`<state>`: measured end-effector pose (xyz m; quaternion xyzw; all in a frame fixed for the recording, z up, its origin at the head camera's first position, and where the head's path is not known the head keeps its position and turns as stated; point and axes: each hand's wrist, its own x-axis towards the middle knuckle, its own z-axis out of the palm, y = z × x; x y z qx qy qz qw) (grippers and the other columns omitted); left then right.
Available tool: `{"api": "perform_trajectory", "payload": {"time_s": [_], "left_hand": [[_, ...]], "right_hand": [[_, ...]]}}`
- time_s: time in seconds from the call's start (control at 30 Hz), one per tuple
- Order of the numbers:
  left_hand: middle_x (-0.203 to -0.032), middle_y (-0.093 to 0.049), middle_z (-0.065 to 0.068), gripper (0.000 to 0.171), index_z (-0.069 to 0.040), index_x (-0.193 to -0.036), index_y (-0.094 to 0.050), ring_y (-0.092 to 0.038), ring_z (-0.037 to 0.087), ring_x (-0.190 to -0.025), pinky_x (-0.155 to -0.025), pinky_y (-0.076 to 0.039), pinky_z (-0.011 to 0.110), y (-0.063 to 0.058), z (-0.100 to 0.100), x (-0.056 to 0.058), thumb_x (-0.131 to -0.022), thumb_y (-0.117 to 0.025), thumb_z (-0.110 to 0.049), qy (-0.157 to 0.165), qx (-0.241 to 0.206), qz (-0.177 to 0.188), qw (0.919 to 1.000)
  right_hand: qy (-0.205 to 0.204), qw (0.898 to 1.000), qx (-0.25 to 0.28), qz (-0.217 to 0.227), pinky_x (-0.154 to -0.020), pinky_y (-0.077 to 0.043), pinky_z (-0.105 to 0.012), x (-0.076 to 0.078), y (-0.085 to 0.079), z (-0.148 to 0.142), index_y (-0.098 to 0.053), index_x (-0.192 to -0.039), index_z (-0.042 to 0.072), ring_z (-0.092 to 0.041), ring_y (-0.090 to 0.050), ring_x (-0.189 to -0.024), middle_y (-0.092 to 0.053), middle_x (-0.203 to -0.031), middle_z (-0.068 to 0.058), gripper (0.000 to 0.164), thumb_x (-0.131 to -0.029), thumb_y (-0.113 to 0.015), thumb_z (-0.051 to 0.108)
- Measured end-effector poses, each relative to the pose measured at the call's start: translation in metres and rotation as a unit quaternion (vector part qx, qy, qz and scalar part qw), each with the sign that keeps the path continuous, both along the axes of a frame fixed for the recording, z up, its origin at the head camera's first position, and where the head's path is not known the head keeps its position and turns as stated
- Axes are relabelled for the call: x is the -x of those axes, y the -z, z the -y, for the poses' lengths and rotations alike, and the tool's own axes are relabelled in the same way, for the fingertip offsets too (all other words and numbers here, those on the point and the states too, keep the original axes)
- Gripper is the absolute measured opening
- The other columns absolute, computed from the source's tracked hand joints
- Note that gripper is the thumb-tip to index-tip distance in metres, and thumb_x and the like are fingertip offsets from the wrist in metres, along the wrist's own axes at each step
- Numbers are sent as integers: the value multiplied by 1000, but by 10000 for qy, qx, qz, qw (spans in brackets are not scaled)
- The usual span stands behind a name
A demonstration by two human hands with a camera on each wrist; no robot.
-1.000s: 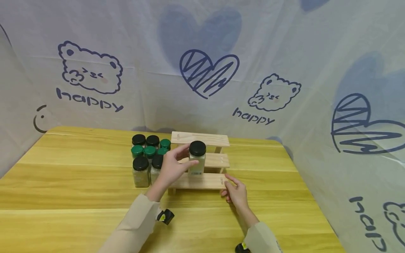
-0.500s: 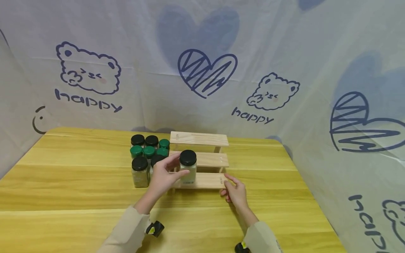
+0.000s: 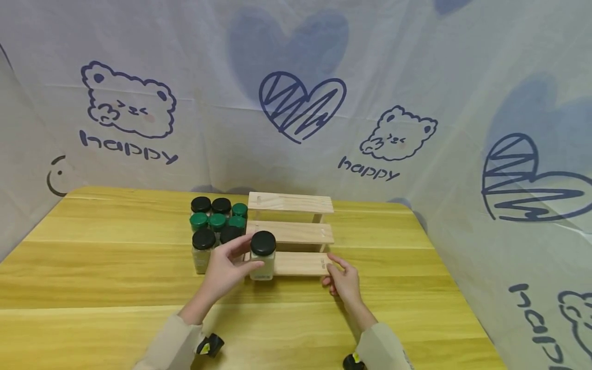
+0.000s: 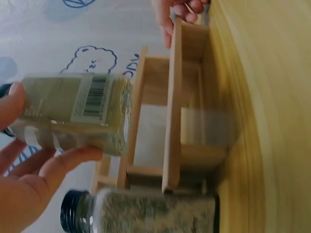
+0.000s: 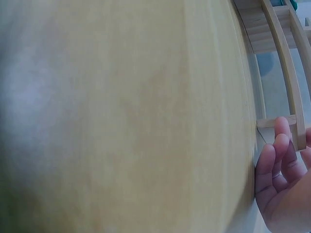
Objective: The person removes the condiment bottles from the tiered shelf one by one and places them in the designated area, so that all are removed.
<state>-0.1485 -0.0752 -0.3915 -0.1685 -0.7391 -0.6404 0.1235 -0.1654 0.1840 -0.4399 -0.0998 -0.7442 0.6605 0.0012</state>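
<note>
My left hand [image 3: 225, 270] grips a square glass jar [image 3: 262, 264] with a black lid, thumb on one side and fingers on the other. The jar is upright in front of the left end of the lowest shelf; in the left wrist view its barcode label and pale contents show. A three-tier wooden rack [image 3: 296, 263] stands on the table, its shelves bare. My right hand [image 3: 344, 282] holds the right end of the lowest shelf, thumb and index finger at the board's edge; in the right wrist view the other fingers curl beneath the rack's end [image 5: 299, 131].
Left of the rack stand several jars with black lids [image 3: 204, 239] and green lids [image 3: 199, 221], grouped close together. One jar of flaky contents [image 4: 155, 212] is beside the rack's near corner. A printed cloth [image 3: 208, 77] hangs behind the wooden table [image 3: 115, 267].
My left hand has carried the jar left, down and toward me, from over the middle of the rack to the lowest shelf's left end. My right hand has stayed on the shelf.
</note>
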Motion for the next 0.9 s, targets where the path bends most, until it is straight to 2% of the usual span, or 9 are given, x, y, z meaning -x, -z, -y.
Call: {"api": "perform_trajectory", "payload": {"time_s": [0.13,0.3,0.4,0.53,0.63,0.9], "left_hand": [[-108,-59,20,50,7,-113,-57,-58,10,-93,-71,-52,31,4,10,-3,-66,-75,5,286,-41,-191,9994],[-108,-58,25,50,10,-113,-55,-58,5,-92,-69,-52,31,7,20,-7,-66,-73,9,518,-187,-315,9980],[-109,-59,19,50,12,-113,-54,-58,6,-93,-68,-53,31,8,26,-8,-66,-72,12,637,-302,-373,9968],[-110,-60,-1,50,14,-113,-53,-59,8,-94,-67,-53,31,12,35,-10,-66,-71,13,750,-377,-422,9956],[-110,-59,-9,50,14,-113,-53,-59,8,-94,-66,-53,31,16,42,-12,-66,-71,13,821,-340,-432,9951],[-111,-59,-8,50,16,-112,-52,-58,9,-95,-67,-52,30,18,62,-17,-65,-69,17,971,-355,-611,9928]], "right_hand": [[15,10000,13,-2,-32,-36,-19,0,-1,0,-51,-122,-3,-6,-40,-32,-58,-51,-11,35,-87,-50,3],[78,10000,0,-12,-32,-36,-18,6,14,-4,-54,-122,1,-6,-42,-33,-58,-50,-8,35,-87,-52,6],[124,9999,-88,-49,-32,-35,-17,8,18,-4,-54,-121,2,-6,-41,-32,-58,-49,-7,35,-87,-52,7],[111,9999,-78,-26,-31,-35,-17,9,18,-4,-54,-122,2,-5,-41,-32,-58,-50,-8,35,-87,-53,7],[93,9999,-70,-22,-31,-35,-17,9,18,-4,-54,-122,2,-5,-41,-32,-58,-50,-8,35,-87,-52,7],[93,9999,-138,-11,-32,-35,-16,8,19,-4,-54,-122,2,-5,-41,-32,-59,-51,-9,35,-87,-52,6]]}}
